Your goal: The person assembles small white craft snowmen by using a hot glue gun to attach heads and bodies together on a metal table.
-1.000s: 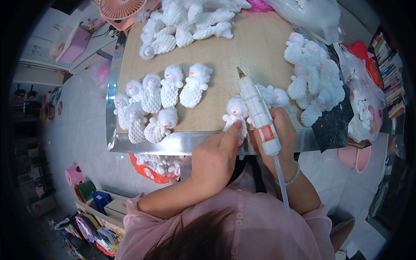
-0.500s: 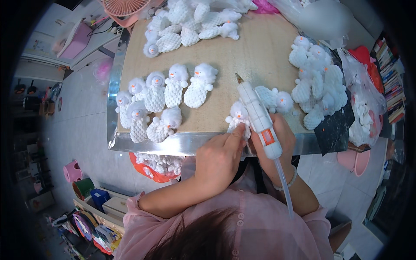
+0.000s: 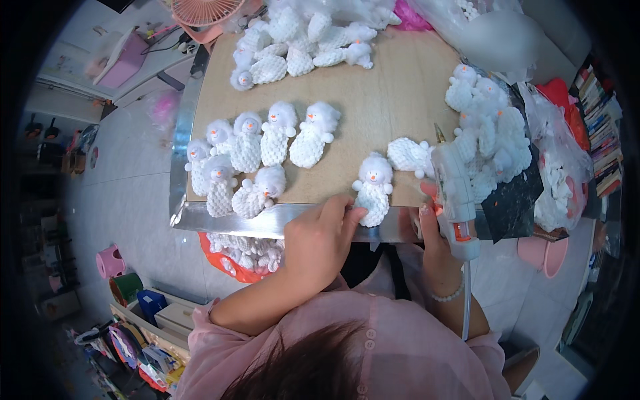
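A small white knitted snowman with an orange nose lies face up at the table's near edge. My left hand has its thumb and fingers closed on the snowman's lower left side. My right hand is wrapped round a white hot glue gun, a clear glue stick trailing from its back end. The gun's nozzle points away from me, beside the pile of snowmen on the right. Between the gun and the held snowman's far side lies another snowman, its head hidden behind the gun.
Several snowmen stand in rows at the table's left. A heap of white knitted pieces covers the far side. A metal rim edges the wooden table. Below it sits a red bag of white pieces. A pink fan is at the back left.
My right hand has carried the glue gun rightward, away from the snowman. My left fingers have shifted from the snowman's front to its lower left side, leaving its body in view.
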A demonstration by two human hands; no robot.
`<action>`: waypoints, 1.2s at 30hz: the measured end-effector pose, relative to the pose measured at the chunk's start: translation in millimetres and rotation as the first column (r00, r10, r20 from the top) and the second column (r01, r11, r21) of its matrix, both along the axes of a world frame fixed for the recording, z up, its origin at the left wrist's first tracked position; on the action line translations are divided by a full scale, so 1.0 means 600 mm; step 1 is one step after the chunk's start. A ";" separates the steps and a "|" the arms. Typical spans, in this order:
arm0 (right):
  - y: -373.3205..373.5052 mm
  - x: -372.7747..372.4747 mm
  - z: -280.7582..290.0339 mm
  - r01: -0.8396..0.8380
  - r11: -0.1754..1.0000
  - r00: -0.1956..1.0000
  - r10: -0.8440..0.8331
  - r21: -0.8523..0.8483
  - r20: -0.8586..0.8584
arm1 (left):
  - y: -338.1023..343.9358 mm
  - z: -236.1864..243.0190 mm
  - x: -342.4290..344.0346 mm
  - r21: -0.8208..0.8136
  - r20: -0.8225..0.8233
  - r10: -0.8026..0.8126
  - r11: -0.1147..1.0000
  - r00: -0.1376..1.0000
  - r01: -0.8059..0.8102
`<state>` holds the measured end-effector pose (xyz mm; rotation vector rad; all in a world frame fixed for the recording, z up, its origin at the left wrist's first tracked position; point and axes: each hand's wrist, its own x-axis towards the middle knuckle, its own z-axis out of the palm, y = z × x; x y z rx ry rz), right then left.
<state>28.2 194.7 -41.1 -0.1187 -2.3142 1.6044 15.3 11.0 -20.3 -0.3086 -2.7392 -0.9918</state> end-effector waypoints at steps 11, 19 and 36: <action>-0.010 0.005 0.029 -0.027 0.973 0.997 0.044 -0.227 0.067 | -0.054 0.042 -0.017 -0.006 -0.090 0.185 0.982 0.979 -0.186; 0.007 -0.024 0.048 0.081 0.994 0.996 -0.084 -0.070 -0.028 | -0.169 0.067 -0.059 -0.194 -0.085 0.398 0.893 0.913 -0.407; -0.023 -0.067 0.014 -0.310 0.945 0.951 0.308 -0.100 -0.036 | -0.005 -0.008 -0.107 -0.372 -0.158 -0.014 0.927 0.987 -0.046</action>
